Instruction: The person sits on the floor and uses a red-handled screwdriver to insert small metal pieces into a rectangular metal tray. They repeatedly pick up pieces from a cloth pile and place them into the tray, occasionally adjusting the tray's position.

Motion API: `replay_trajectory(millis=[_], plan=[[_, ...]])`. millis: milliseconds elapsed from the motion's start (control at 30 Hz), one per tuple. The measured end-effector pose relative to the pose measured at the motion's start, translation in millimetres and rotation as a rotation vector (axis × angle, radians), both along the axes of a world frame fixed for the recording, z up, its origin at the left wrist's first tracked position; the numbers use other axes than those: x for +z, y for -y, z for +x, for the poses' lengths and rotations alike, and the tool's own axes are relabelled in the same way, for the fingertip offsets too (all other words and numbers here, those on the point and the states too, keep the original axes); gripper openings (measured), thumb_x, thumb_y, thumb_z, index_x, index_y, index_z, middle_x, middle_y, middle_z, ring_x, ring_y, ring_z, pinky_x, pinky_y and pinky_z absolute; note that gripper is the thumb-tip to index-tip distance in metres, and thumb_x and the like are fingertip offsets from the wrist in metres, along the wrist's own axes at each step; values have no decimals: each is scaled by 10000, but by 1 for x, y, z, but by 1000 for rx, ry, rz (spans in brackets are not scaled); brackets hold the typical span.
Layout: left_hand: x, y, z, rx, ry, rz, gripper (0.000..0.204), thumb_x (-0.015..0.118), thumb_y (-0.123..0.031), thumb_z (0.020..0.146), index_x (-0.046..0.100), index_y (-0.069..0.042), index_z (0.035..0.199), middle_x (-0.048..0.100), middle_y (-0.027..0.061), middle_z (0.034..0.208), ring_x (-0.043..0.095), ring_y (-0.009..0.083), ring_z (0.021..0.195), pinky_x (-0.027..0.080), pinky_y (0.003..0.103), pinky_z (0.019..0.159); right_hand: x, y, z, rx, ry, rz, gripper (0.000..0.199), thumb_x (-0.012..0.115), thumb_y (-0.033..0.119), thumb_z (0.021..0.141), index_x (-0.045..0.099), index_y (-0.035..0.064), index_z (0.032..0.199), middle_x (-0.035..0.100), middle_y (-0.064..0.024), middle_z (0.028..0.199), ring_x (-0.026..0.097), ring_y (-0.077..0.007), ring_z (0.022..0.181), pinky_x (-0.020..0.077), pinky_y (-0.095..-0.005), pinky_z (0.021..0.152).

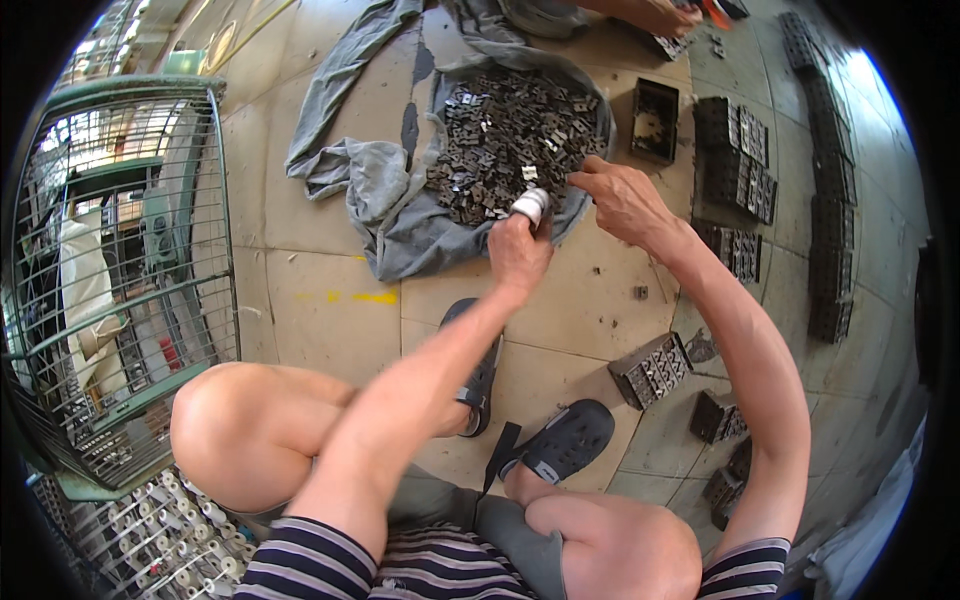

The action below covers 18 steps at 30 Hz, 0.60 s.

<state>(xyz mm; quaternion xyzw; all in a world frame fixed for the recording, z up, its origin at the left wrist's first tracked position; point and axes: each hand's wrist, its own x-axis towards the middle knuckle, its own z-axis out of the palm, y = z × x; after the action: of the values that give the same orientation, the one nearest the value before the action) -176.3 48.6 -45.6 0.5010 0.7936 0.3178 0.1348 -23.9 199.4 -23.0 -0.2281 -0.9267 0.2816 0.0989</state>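
A heap of small dark metal parts [510, 135] lies on a grey cloth [400, 215] spread over the tiled floor. My left hand [520, 245] reaches to the heap's near edge; its fingers, one wrapped in white tape, are curled at the parts. My right hand [620, 195] rests beside it on the right, fingertips pinching parts at the heap's right rim. What each hand holds is hidden by the fingers.
Dark trays packed with parts [740, 160] stand in rows at the right, with more near my feet [650, 370]. An open dark box [655, 120] sits by the heap. A green wire cage [120, 270] stands at left. Another person's hand [655, 15] works at the top.
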Motion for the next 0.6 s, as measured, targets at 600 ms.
replay_trajectory(millis=[600], plan=[[111,102,-146,-494,93,-660,158,790,-112,876,725,17,941,699,223,784,687,385,682,531,452,631,-32,26,-88,98,113,482,445,584,187,991,642,108,1426,543,-84,1515,432,-421,1432,395,-506,1145]])
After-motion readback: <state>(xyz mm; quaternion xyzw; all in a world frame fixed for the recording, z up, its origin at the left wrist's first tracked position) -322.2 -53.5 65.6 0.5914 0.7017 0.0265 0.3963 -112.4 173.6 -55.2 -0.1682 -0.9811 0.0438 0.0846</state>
